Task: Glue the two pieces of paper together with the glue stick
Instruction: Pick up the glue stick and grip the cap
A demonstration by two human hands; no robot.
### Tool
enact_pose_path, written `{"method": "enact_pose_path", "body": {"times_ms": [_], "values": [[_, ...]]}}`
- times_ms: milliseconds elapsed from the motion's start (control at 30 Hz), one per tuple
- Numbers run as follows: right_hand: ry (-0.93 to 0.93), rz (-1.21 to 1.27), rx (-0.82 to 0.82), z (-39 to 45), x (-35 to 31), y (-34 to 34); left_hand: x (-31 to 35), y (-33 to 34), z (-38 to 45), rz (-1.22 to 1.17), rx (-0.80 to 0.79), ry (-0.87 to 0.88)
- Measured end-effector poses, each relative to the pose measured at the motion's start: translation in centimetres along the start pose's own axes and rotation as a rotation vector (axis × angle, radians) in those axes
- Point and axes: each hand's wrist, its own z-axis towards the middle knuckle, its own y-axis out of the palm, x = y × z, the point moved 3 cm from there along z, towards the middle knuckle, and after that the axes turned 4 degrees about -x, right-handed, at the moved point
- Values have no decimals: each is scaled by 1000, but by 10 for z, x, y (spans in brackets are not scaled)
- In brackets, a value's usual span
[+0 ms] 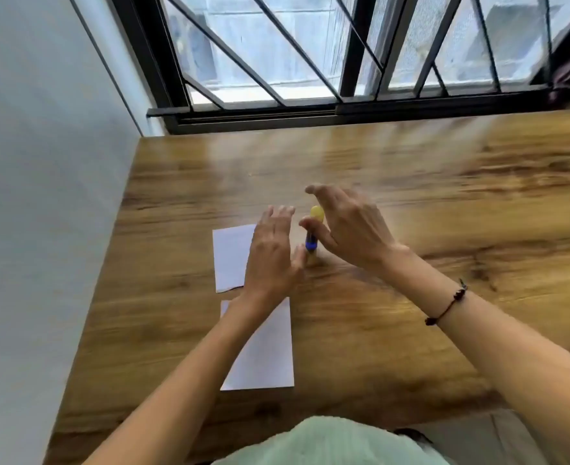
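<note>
Two white pieces of paper lie on the wooden table: the far paper and the near paper, end to end with a small gap between them. A glue stick with a blue body and a yellow cap stands upright just right of the far paper. My left hand hovers flat over the far paper's right part, its thumb near the stick's base. My right hand reaches in from the right with fingers spread, and the stick is between its thumb and palm. Blur hides whether it grips the stick.
The wooden table meets a white wall on the left. A barred window runs along the far edge. A dark cord bracelet is on my right wrist. A pale green garment is at the near edge.
</note>
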Motion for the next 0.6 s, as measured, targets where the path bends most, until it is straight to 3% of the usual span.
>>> {"method": "enact_pose_path", "body": {"times_ms": [167,300,600], "values": [[12,146,57,-5,4,10,10,15,11,-97,-28,2],[38,215,125,-6,7,12,13,15,17,-177,45,-31],[-73,342,81,-2,10,3,22,-4,17,-229,-2,48]]}}
